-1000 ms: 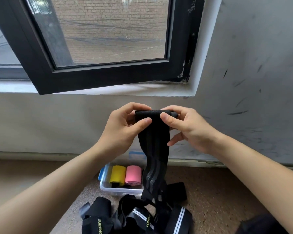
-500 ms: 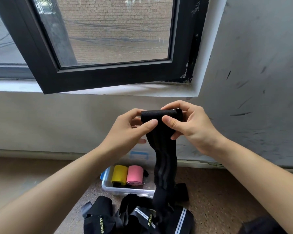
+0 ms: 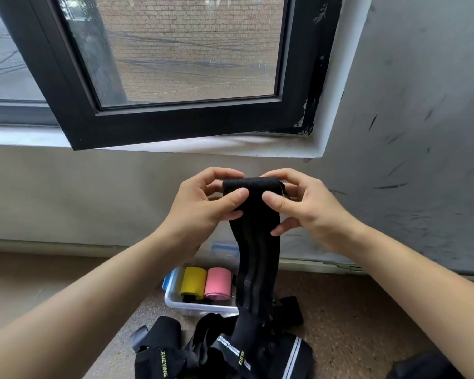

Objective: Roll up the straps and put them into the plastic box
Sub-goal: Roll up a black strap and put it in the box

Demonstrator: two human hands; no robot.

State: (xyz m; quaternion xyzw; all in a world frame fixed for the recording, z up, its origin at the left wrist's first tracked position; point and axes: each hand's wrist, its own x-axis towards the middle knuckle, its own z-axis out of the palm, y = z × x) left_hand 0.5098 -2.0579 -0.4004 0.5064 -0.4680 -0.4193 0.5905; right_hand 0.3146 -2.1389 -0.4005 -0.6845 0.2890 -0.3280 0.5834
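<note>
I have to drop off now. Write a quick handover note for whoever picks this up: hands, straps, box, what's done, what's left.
Left hand: pinches the rolled top end of the black strap, thumb in front.
Right hand: pinches the same end from the other side.
Strap: only the top is rolled; the rest hangs down onto the pile of black straps.
Plastic box: on the floor by the wall, holding a yellow roll and a pink roll.
Done: those two rolls are in.
Left: finish rolling this strap, box it, then work through the pile in front of the box.
</note>
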